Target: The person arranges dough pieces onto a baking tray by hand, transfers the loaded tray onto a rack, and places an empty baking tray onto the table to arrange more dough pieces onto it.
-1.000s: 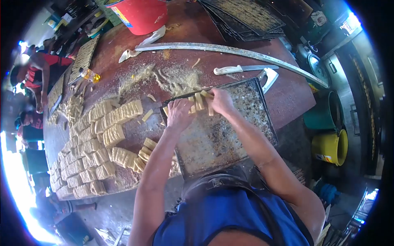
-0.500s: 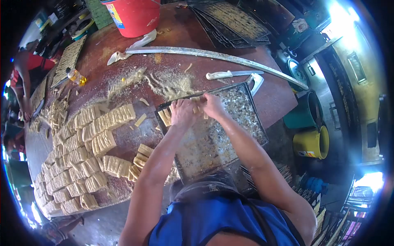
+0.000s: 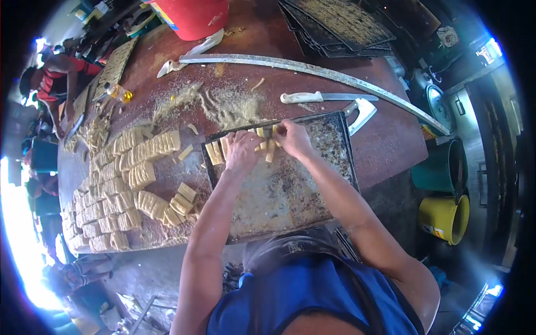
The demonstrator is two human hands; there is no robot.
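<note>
A dark, worn baking tray lies on the table's near edge in front of me. Along its far left side sit short pale dough strips, set in a row. My left hand is over this row, fingers curled down around strips partly hidden beneath it. Just to its right, my right hand pinches a dough strip at the tray's far rim, thumb and fingers together. One loose strip lies between the hands, tilted toward me.
Stacked cut dough covers the table's left side. Beyond the tray lie a white-handled knife, a scraper-like metal tool and a long curved strip. A red bucket and dark trays stand farther back. Another person works at left.
My right hand has separated slightly from my left, and more strips show between them. The whole view has turned and shifted a little.
</note>
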